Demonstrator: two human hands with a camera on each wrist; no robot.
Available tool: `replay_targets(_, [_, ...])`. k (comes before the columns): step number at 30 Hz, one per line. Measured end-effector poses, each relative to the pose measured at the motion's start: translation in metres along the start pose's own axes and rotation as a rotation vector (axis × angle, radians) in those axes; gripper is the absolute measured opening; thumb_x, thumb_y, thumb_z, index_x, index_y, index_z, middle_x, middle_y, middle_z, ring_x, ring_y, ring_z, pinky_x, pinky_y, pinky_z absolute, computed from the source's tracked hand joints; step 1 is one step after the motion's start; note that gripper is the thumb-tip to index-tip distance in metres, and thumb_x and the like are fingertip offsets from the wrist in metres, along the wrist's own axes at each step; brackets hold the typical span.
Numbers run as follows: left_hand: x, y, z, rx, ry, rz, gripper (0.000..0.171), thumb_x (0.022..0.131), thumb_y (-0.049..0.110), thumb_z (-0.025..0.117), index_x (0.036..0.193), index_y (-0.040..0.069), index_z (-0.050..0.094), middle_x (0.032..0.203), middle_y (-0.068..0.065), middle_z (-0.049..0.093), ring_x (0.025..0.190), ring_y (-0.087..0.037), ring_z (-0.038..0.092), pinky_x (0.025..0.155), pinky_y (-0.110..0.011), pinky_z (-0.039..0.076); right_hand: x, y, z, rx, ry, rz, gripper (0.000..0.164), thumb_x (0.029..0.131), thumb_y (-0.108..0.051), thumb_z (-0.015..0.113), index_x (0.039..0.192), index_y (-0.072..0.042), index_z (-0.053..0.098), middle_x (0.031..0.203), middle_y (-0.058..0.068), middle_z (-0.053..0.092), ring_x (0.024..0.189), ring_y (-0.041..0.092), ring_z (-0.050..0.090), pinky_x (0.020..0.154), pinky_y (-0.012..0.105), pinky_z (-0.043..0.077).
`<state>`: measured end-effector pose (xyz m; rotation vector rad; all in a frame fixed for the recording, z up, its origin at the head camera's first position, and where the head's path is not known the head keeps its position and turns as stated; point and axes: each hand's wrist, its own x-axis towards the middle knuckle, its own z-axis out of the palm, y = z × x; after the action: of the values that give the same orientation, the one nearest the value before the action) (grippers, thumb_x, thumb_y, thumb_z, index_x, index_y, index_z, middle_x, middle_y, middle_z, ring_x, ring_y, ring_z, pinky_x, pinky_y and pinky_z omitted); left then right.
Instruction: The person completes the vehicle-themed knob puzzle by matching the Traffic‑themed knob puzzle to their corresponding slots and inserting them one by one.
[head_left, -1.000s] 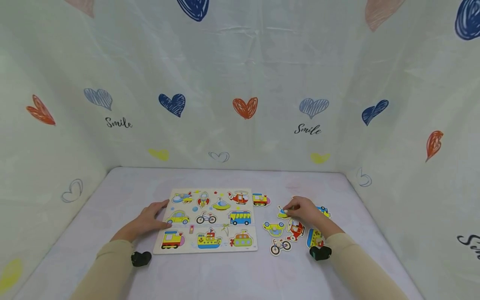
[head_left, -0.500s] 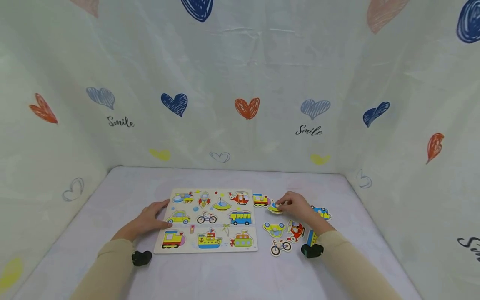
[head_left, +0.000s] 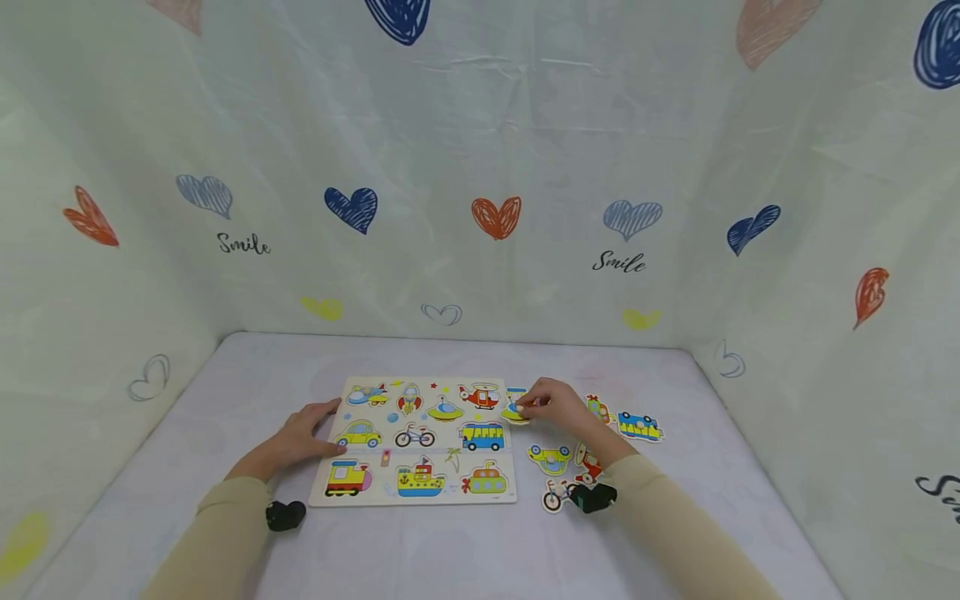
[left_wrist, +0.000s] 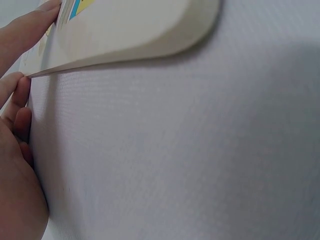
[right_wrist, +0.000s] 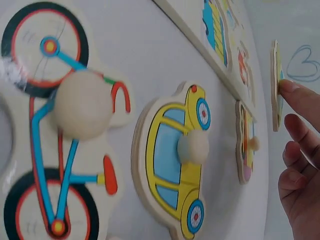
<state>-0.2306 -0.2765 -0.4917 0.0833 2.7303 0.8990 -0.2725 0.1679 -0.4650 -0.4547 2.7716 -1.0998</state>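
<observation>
My right hand [head_left: 562,408] pinches a flying saucer puzzle piece [head_left: 513,412] by its knob at the right edge of the puzzle board [head_left: 375,500]. In the right wrist view the saucer piece [right_wrist: 275,95] is seen edge-on, raised off the table. It partly covers the train piece [right_wrist: 243,150] in the head view. My left hand [head_left: 296,437] rests at the board's left edge, thumb and index finger spread apart. Thumb and fingers meet the board's rim in the left wrist view. Printed vehicles, among them a saucer [head_left: 445,409], fill the board.
Right of the board lie a yellow car piece [head_left: 549,458], a bicycle piece [head_left: 553,498], a bus piece [head_left: 640,426] and a submarine piece [head_left: 597,407]. The right wrist strap overlaps a red helicopter piece [head_left: 587,462]. A heart-printed curtain [head_left: 480,275] hangs behind the table.
My right hand has lifted the saucer piece from among the loose pieces and carried it left to the board's right edge. My left hand has stayed on the board.
</observation>
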Motion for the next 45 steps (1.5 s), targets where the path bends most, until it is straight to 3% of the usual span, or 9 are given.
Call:
replay_targets(13, [-0.001, 0.000, 0.000, 0.002, 0.000, 0.004, 0.099, 0.076, 0.034, 0.082, 0.151, 0.000, 0.026, 0.148, -0.031, 0.026, 0.132, -0.052, 0.021, 0.105, -0.069, 0.023, 0.018, -0.028, 0.028, 0.084, -0.030, -0.039, 0.011, 0.085, -0.019, 0.076, 0.095, -0.015, 0.079, 0.086, -0.006, 0.059, 0.078, 0.017, 0.048, 0.066, 0.029, 0.041])
replay_targets(26, [0.001, -0.003, 0.003, -0.017, 0.004, -0.026, 0.100, 0.075, 0.033, 0.082, 0.152, 0.002, 0.026, 0.149, -0.030, 0.025, 0.134, -0.050, 0.020, 0.106, -0.068, 0.022, 0.042, -0.039, 0.064, 0.132, -0.031, -0.018, 0.014, 0.086, -0.026, 0.076, 0.099, -0.020, 0.079, 0.090, -0.007, 0.060, 0.081, 0.018, 0.050, 0.064, 0.027, 0.041])
replay_targets(39, [0.001, -0.004, 0.002, -0.007, 0.005, -0.015, 0.101, 0.075, 0.035, 0.082, 0.152, 0.002, 0.026, 0.149, -0.029, 0.026, 0.134, -0.050, 0.021, 0.106, -0.069, 0.022, 0.050, -0.060, 0.086, 0.129, -0.015, -0.015, 0.011, 0.087, -0.026, 0.075, 0.096, -0.021, 0.079, 0.089, -0.006, 0.057, 0.081, 0.017, 0.049, 0.065, 0.029, 0.040])
replay_targets(45, [0.001, -0.002, 0.001, -0.008, 0.007, -0.017, 0.100, 0.075, 0.036, 0.082, 0.152, 0.002, 0.027, 0.149, -0.029, 0.027, 0.134, -0.050, 0.022, 0.106, -0.069, 0.023, 0.055, -0.058, 0.092, 0.082, 0.001, 0.009, 0.008, 0.086, -0.027, 0.076, 0.093, -0.024, 0.078, 0.088, -0.008, 0.057, 0.080, 0.016, 0.050, 0.065, 0.029, 0.043])
